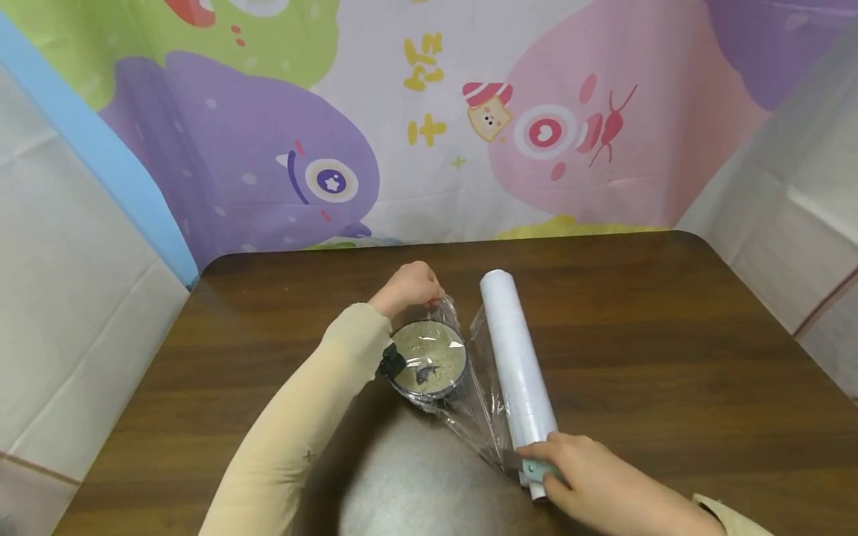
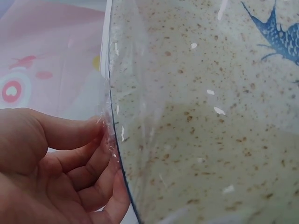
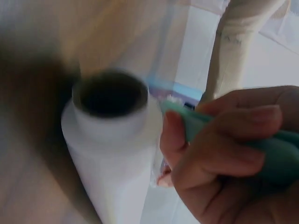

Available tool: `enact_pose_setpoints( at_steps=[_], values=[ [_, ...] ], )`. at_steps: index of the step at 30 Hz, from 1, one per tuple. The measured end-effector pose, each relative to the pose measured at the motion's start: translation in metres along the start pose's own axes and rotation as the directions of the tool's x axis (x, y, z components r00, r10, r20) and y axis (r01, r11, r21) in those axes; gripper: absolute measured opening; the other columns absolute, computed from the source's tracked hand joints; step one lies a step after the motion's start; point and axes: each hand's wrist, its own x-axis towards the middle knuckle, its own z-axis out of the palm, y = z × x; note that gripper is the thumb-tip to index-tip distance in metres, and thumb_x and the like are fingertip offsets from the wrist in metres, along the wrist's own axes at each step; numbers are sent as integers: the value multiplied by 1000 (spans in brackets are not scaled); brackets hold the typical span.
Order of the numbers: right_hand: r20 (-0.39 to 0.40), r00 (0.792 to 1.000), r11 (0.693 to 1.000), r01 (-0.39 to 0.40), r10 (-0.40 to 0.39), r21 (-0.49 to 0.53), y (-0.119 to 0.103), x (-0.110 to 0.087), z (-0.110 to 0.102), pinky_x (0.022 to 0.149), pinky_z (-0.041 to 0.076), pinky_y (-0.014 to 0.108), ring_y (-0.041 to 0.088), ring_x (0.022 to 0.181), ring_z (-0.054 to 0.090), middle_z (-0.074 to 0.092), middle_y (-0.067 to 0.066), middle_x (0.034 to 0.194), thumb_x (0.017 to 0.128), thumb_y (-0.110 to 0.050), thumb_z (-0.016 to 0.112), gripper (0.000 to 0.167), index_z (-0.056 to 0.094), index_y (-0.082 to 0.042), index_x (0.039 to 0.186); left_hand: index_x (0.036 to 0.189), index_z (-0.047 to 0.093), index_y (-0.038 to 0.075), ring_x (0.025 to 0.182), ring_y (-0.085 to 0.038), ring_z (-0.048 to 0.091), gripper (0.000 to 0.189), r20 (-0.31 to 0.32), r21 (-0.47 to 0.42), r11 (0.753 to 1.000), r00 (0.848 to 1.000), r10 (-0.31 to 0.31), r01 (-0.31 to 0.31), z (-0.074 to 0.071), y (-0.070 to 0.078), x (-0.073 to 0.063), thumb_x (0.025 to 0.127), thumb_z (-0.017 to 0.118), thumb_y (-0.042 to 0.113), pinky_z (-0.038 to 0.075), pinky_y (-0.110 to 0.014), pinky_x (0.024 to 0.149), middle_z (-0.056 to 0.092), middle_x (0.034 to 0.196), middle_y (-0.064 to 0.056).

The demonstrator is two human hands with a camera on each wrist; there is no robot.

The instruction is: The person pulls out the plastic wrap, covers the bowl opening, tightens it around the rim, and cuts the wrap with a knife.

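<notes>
A round, speckled cream bowl [image 1: 439, 346] with a dark blue rim and a blue fish motif is covered by clear cling film [image 1: 479, 417]. The film stretches from the bowl to a white cling film roll [image 1: 516, 357] lying lengthwise on its right. At the bowl's far rim my left hand [image 1: 412, 286] pinches the film's edge; thumb and fingertips meet on it in the left wrist view. My right hand [image 1: 596, 476] grips a small mint-green cutter [image 3: 191, 122] beside the roll's near end. Its blade is not visible.
Everything rests on a dark brown wooden table [image 1: 637, 335]. A cartoon-printed curtain [image 1: 436, 193] hangs behind the far edge, and pale sheets [image 1: 74, 275] flank both sides. A black wrist camera [image 1: 392, 361] on my left sleeve overlaps the bowl's left rim in the head view.
</notes>
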Motion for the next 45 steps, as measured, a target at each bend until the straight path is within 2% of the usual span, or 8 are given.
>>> enact_pose_setpoints(
  at_steps=[11, 21, 27, 30, 35, 38, 41, 45],
  values=[
    [-90, 992, 995, 90, -94, -39, 0, -14, 24, 49, 34, 18, -1, 57, 34, 50, -4, 75, 71, -1, 57, 36, 63, 1, 107, 71, 69, 6, 62, -11, 54, 21, -14, -22, 1000, 1000, -11, 10, -1, -1, -3, 84, 58, 17, 43, -25, 69, 65, 65, -5],
    [-66, 987, 982, 135, -145, -133, 11, -28, 36, 54, 43, 22, 4, 66, 51, 59, 3, 83, 71, -8, 67, 34, 63, -7, 105, 72, 69, 5, 62, -11, 56, 21, 10, -29, 999, 1000, -15, 15, -7, -3, -4, 85, 57, 17, 44, -25, 71, 64, 65, -2],
    [-67, 983, 978, 161, -171, -135, 12, -29, 31, 55, 44, 23, 3, 69, 51, 61, 4, 87, 69, -8, 67, 37, 63, -8, 106, 73, 69, 4, 61, -9, 53, 20, 8, -35, 999, 1000, -2, 3, -15, -11, -8, 84, 58, 17, 40, -21, 63, 63, 64, -2],
    [-79, 983, 985, 164, -168, -63, 10, -27, 23, 56, 42, 21, 0, 71, 47, 61, 1, 90, 72, -6, 63, 37, 62, -8, 108, 73, 69, 5, 61, -9, 52, 20, 3, -56, 998, 1000, 17, -16, -15, -17, -9, 83, 58, 17, 39, -21, 62, 61, 62, 0],
    [-129, 989, 997, 69, -72, -34, 4, -23, 2, 61, 45, 24, 1, 76, 50, 59, -6, 97, 82, -13, 60, 32, 61, -10, 114, 69, 67, 5, 65, -12, 53, 21, -9, -82, 996, 1000, 24, -25, -15, -25, -12, 83, 58, 18, 39, -22, 63, 59, 60, 0],
    [-243, 970, 996, -15, -8, -91, -2, -22, -12, 67, 48, 29, 6, 84, 56, 60, -10, 100, 84, -20, 61, 31, 60, -17, 115, 71, 67, 4, 70, -18, 58, 21, -7, -114, 993, 1000, 4, -5, -15, -30, -16, 84, 58, 18, 40, -22, 63, 61, 63, -2],
    [-368, 929, 994, -71, 34, -86, -5, -18, -25, 71, 49, 33, 10, 90, 58, 62, -9, 104, 84, -23, 64, 31, 61, -22, 115, 77, 68, 4, 74, -24, 61, 20, -6, -153, 988, 1000, -13, 12, -13, -35, -20, 86, 58, 18, 41, -21, 61, 63, 68, -6],
    [-485, 870, 994, -112, 90, -17, -1, -9, -39, 62, 45, 27, 6, 78, 55, 64, -7, 100, 83, -26, 66, 34, 60, -23, 117, 83, 67, 4, 72, -23, 59, 20, -22, -174, 985, 999, -22, 18, -12, -38, -27, 88, 58, 21, 41, -22, 61, 63, 71, -7]
  ],
)
